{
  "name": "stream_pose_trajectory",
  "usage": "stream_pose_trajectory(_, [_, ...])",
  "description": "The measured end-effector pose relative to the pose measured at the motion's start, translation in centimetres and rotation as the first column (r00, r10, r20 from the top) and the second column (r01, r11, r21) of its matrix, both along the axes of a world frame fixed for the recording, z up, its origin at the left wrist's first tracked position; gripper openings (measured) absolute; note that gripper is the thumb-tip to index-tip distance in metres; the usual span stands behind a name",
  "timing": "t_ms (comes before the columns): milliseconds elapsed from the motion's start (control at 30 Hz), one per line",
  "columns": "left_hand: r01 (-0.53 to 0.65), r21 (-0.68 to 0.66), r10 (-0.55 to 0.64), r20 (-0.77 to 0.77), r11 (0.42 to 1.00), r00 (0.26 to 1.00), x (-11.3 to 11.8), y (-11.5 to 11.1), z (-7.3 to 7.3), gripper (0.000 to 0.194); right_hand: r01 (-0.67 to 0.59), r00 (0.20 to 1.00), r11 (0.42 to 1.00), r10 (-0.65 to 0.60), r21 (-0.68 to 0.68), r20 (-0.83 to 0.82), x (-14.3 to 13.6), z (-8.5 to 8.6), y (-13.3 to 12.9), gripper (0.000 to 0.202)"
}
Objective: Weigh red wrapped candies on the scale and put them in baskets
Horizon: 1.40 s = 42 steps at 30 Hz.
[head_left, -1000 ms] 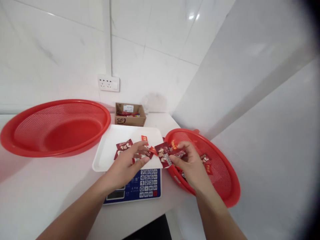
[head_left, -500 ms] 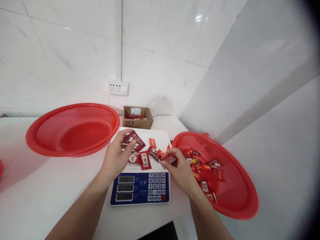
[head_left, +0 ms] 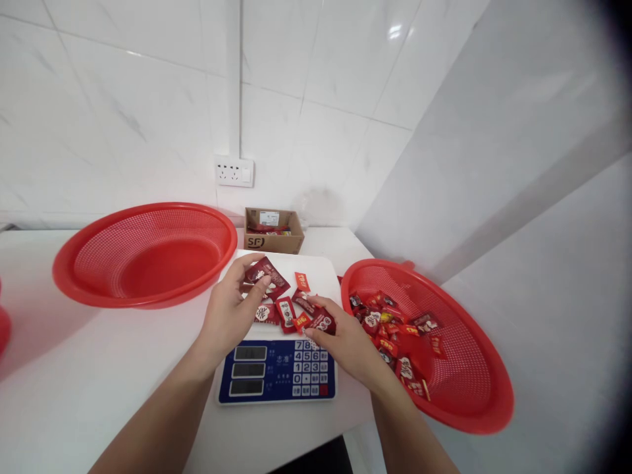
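Between the thumb and fingers of my left hand [head_left: 237, 303] is a dark red candy packet [head_left: 269, 278], held over the left side of the scale's white pan [head_left: 320, 268]. My right hand [head_left: 343, 336] pinches another dark red packet [head_left: 324, 321] low over the pan's right side. Beside its fingertips lies a small bright red packet [head_left: 301, 322]. Several wrapped packets rest on the pan, among them a red one with a pale label [head_left: 286, 313] and an orange-red one [head_left: 301, 282]. In front is the scale's blue keypad panel [head_left: 276, 372]; its display figures are unreadable.
At the right, a red mesh basket [head_left: 474, 375] holds several wrapped packets. Another red basket [head_left: 143, 299] stands at the left. Behind the scale sits a small cardboard box [head_left: 281, 243] with packets inside, near the tiled wall. Part of a red object [head_left: 4, 329] shows at the left edge.
My right hand has moved left over the pan with its packet, and the small bright red packet now shows by its fingertips. My left hand stays almost still, holding its packet.
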State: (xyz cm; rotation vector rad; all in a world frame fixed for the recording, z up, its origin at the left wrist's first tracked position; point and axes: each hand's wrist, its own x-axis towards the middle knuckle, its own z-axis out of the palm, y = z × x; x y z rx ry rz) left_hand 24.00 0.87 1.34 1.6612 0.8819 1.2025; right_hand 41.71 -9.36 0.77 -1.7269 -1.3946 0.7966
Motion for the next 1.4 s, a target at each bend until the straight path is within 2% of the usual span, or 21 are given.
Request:
stream_pose_trajectory(233, [0.004,-0.002,-0.004,-0.013,1.000,1.000,0.1,-0.2,0.3,0.029,0.053,0.998,0.998,-0.054,0.025,0.035,0.6,-0.7,0.0,0.043])
stream_pose_trajectory(367, [0.021,-0.021,-0.022,-0.039,1.000,0.999,0.1,-0.3,0.3,0.031,0.092,0.996,0.992,-0.092,0.089,0.005,0.7,-1.1,-0.2,0.040])
stream_pose_trajectory(433, [0.098,-0.061,-0.099,-0.018,0.993,0.995,0.3,-0.5,0.3,0.032,0.097,0.994,0.992,-0.092,0.085,-0.065,0.6,-1.0,-0.3,0.037])
stream_pose_trajectory(533, [0.290,-0.117,-0.295,-0.025,0.950,0.955,0.7,-1.3,0.2,0.029,0.047,0.976,0.998,-0.036,0.048,-0.216,0.0,-0.6,-0.6,0.036])
stream_pose_trajectory(633, [0.401,-0.070,-0.407,-0.174,0.914,0.897,1.4,-2.3,0.1,0.022,-0.122,0.917,0.991,0.135,0.058,-0.374,-0.7,-0.6,-1.0,0.039])
stream_pose_trajectory(700, [0.468,0.011,-0.445,-0.289,0.884,0.848,1.8,-2.9,0.0,0.018,-0.177,0.895,0.983,0.182,0.050,-0.407,-1.1,-0.9,-1.4,0.034])
stream_pose_trajectory(767, [0.536,0.072,-0.476,-0.371,0.841,0.797,2.1,-3.3,-0.1,0.017,-0.136,0.929,0.990,0.135,0.021,-0.345,-1.3,-1.4,-1.8,0.024])
stream_pose_trajectory(833, [0.561,0.113,-0.474,-0.417,0.820,0.776,2.2,-3.4,-0.3,0.019,-0.064,0.966,0.998,0.067,0.023,-0.251,-1.3,-1.7,-2.4,0.024])
stream_pose_trajectory(900, [0.544,0.148,-0.435,-0.445,0.826,0.782,2.2,-3.3,-0.4,0.022,0.015,0.977,0.998,-0.002,0.060,-0.211,-0.7,-1.8,-3.3,0.029])
stream_pose_trajectory(967, [0.503,0.173,-0.369,-0.490,0.847,0.790,2.1,-2.9,-0.6,0.026,0.145,0.970,0.986,-0.125,0.085,-0.207,0.3,-1.7,-4.5,0.036])
stream_pose_trajectory(1067, [0.435,0.201,-0.227,-0.626,0.878,0.746,2.0,-1.9,-1.2,0.034,0.393,0.912,0.914,-0.373,0.103,-0.170,2.5,-1.4,-6.6,0.045])
stream_pose_trajectory(1167, [0.367,0.188,-0.090,-0.778,0.911,0.622,2.1,-0.9,-2.2,0.050,0.570,0.821,0.816,-0.565,0.093,-0.080,5.1,-1.5,-8.5,0.049])
stream_pose_trajectory(1233, [0.366,0.125,-0.096,-0.842,0.922,0.530,2.2,-0.5,-2.9,0.059,0.632,0.771,0.772,-0.635,0.061,0.053,6.8,-2.1,-9.4,0.050])
stream_pose_trajectory(1300, [0.396,0.059,-0.146,-0.872,0.916,0.467,2.4,-0.3,-3.3,0.064,0.657,0.727,0.751,-0.654,0.062,0.210,8.1,-2.8,-10.0,0.054])
stream_pose_trajectory(1400, [0.436,0.025,-0.185,-0.883,0.900,0.432,3.0,-0.3,-3.3,0.065,0.631,0.679,0.760,-0.638,0.156,0.363,9.2,-3.9,-10.2,0.069])
